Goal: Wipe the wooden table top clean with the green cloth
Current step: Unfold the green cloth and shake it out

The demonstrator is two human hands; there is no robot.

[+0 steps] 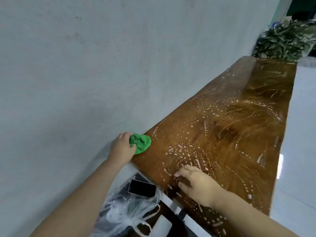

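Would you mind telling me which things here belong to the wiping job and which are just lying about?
Belongs to the job:
- green cloth, gripped by the left hand
- wooden table top, streaked with pale droplets
- right hand, resting on the wood

Just lying about:
- phone, on a clear plastic bag
- leafy plant, at the far end

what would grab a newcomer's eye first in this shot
The bright green crumpled cloth stands out, gripped by the left hand at the wall-side corner of the long glossy brown wooden table top. Pale droplets and streaks swirl across the wood, and the right hand rests on its near end.
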